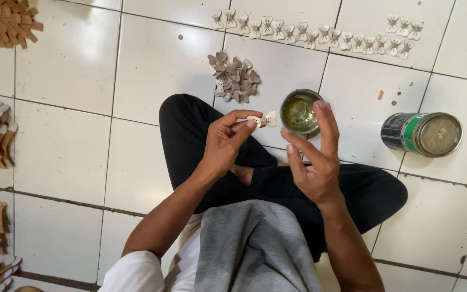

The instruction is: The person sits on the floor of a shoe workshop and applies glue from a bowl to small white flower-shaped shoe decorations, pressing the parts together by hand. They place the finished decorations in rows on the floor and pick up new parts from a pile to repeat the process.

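While your left hand (pixel 224 141) pinches the bow piece (pixel 262 120) at frame centre, its long axis points right. Your right hand (pixel 314 157) is open and empty, just beside the tin (pixel 300 112).

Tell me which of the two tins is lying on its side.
The green-and-black labelled tin on the right lies on its side, lid facing the camera. The small tin by the right hand stands upright, open, holding yellowish liquid.
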